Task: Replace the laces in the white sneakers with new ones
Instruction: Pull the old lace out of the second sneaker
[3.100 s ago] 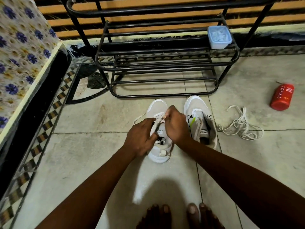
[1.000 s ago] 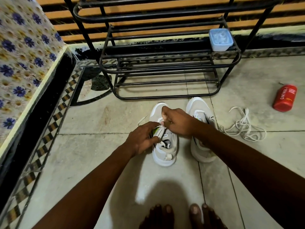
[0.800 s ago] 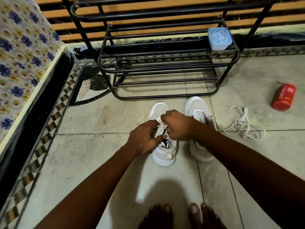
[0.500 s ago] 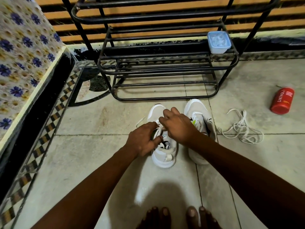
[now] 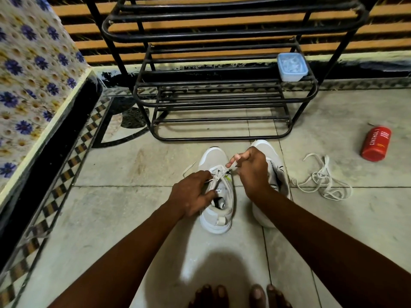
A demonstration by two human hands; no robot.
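White lace is pinched by the right hand above the left sneaker; left hand grips that sneaker's side, just below the pinch.

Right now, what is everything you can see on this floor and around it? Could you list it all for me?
sneakers: two, white, side by side on the floor; the left one is being laced, the right one is partly hidden by the right arm
lace: one, white, in the left sneaker
loose laces: a white tangle, right of the sneakers
can: one, red, lying far right
shoe rack: one, black metal, behind the sneakers
box: one, pale blue, on the rack
floral cloth: blue and yellow, far left
left hand: holds the left sneaker
right hand: pinches the lace
bare feet: two, bottom edge
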